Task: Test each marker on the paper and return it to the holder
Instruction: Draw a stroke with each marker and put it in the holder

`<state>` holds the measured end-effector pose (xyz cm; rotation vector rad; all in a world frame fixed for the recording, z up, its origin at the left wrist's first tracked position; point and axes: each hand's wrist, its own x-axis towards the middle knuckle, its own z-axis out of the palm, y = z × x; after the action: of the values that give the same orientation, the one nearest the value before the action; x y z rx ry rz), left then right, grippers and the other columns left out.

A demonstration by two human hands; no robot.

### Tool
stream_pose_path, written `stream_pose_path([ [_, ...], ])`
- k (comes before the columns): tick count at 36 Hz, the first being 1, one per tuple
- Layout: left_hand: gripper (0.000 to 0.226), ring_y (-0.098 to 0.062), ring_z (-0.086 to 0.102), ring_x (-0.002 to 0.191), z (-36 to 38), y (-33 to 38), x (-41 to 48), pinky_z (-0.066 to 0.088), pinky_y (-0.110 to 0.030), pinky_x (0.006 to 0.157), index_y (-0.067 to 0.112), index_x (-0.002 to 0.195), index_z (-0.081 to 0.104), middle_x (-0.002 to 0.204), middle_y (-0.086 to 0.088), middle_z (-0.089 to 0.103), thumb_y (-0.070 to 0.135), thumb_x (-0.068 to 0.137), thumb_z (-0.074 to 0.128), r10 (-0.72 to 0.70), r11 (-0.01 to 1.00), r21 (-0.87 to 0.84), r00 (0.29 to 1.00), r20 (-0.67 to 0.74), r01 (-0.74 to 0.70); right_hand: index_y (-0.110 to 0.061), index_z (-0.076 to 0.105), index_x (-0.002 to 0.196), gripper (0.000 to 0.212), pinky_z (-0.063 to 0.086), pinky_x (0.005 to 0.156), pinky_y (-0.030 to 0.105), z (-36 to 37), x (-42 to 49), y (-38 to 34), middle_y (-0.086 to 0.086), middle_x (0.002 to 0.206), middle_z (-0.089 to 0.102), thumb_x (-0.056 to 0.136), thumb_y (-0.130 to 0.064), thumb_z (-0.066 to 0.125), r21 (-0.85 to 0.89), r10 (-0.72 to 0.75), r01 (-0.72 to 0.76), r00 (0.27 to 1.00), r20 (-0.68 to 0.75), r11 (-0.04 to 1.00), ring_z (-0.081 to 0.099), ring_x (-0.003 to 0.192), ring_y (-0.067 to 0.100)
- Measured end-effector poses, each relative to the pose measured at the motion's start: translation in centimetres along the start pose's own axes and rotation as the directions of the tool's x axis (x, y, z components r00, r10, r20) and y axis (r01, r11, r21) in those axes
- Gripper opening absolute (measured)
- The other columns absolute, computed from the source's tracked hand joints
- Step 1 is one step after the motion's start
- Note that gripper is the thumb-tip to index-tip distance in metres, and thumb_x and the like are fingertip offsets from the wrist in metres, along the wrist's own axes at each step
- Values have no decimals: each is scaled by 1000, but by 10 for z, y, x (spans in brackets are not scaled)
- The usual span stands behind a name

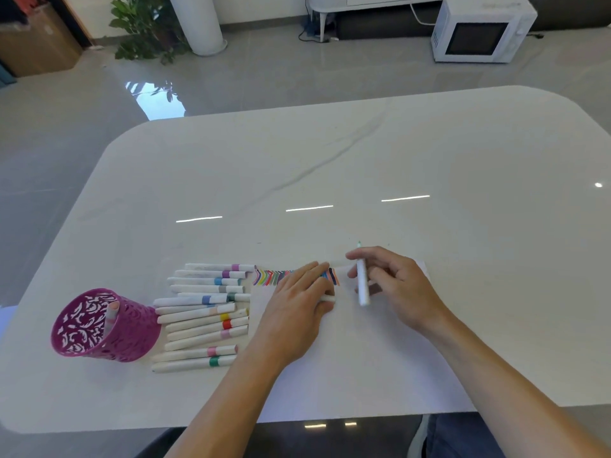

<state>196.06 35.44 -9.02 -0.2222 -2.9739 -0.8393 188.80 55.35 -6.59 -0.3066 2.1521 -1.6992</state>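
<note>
Now, right hand (393, 285) pinching uncapped marker (362, 279), left hand (297, 302) flat on paper (363, 358), gripping cap (327, 298).

Bright, even indoor light from overhead. Three thin streak reflections of ceiling lamps run across the middle of the glossy tabletop (330, 166), plus a point glint near its right edge. Window glare on the floor (158, 97) beyond the far-left corner. Shadows soft and faint. Wide-angle bowing curves the tabletop's edges. Overall slightly soft; right hand (396, 285) and its marker (362, 279) a bit motion-blurred.
</note>
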Motion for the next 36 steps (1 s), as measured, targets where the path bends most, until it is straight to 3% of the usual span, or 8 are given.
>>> stream_pose_path([
  [2,13,-18,35,145,0,0,-1,29,-31,115,15,108,65,152,3,46,17,96,63,11,1000,11,1000,-4,-11,-34,73,107,37,59,73,29,2,2,2,-1,91,75,95,0,62,-26,-30,30,1000,-2,999,73,85,19],
  [4,12,-18,35,143,0,0,-1,28,-29,114,16,108,64,151,3,47,17,96,62,17,1000,19,1000,-8,-17,-37,70,101,22,59,74,32,5,4,3,-2,85,74,85,-24,79,-35,-30,29,999,-11,999,71,78,17],
  [7,12,-18,35,143,0,0,-2,31,-33,113,16,108,64,150,4,47,18,96,62,23,999,23,1000,-11,-23,-30,72,95,26,55,65,29,9,6,3,-1,77,70,83,-53,72,0,-16,16,1000,-25,1000,66,68,16],
  [11,15,-17,32,146,1,0,-2,32,-35,114,16,110,63,149,8,48,19,96,62,31,998,53,999,-14,-30,-28,75,97,21,53,63,26,17,8,7,4,75,71,94,-40,57,27,7,-7,1000,-20,1000,64,64,16],
  [17,17,-19,40,141,0,0,-3,34,-33,112,16,111,65,144,8,54,19,94,65,32,999,26,999,-28,-31,-23,58,85,14,54,56,30,18,14,14,9,69,74,91,-15,67,67,24,-18,996,-91,998,64,57,22],
  [26,18,-16,37,142,-1,1,-2,33,-34,113,17,113,65,147,9,50,19,95,65,7,1000,20,1000,3,-7,-11,56,85,16,59,61,36,19,15,19,9,72,76,90,-15,70,28,42,-39,992,-119,999,71,68,36],
  [32,19,-15,34,143,-3,2,0,32,-33,113,18,114,64,149,11,48,21,95,63,-15,1000,20,1000,22,14,-15,57,84,16,62,63,32,19,13,18,7,74,78,90,-20,71,7,38,-38,993,-109,999,74,68,28],
  [36,19,-14,32,144,-4,2,-1,30,-32,114,19,115,63,151,12,45,22,97,61,-19,999,34,999,38,18,-22,55,78,18,62,68,44,20,12,17,6,74,78,87,-25,71,-12,42,-43,993,-111,999,74,70,30],
])
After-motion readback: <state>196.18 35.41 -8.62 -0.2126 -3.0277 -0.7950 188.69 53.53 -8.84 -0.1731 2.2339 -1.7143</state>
